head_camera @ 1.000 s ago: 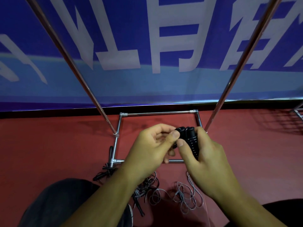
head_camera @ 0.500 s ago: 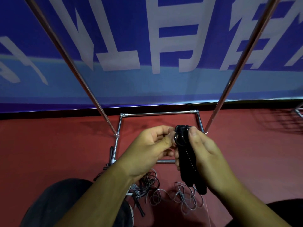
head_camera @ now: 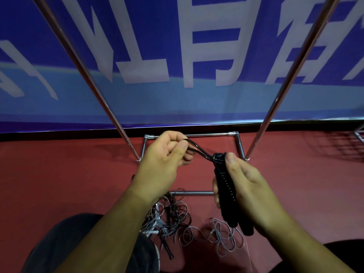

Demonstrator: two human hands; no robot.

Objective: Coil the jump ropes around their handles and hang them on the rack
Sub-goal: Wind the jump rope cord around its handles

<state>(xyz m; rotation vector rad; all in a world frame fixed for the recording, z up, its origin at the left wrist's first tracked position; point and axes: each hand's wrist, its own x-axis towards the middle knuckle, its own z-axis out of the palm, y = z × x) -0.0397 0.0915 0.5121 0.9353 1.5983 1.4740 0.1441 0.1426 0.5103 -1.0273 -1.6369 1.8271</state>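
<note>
My right hand [head_camera: 248, 186] grips a pair of black jump rope handles [head_camera: 226, 186] held together, tops pointing away from me, thumb pressed near the top. From the handle tops a black rope loop [head_camera: 199, 149] runs left and up to my left hand [head_camera: 163, 156], which pinches it between thumb and fingers. Both hands hover above the metal rack's base frame [head_camera: 192, 193]. Two chrome uprights [head_camera: 94, 83] of the rack rise left and right of my hands.
A tangle of grey and black jump ropes [head_camera: 177, 219] lies on the red floor [head_camera: 59, 174] below my hands, by my dark trouser knees [head_camera: 65, 247]. A blue banner [head_camera: 177, 56] with white characters stands behind the rack.
The handles have tilted so their length shows in my right hand. My left hand has drawn a rope loop out from the handle tops, up and to the left.
</note>
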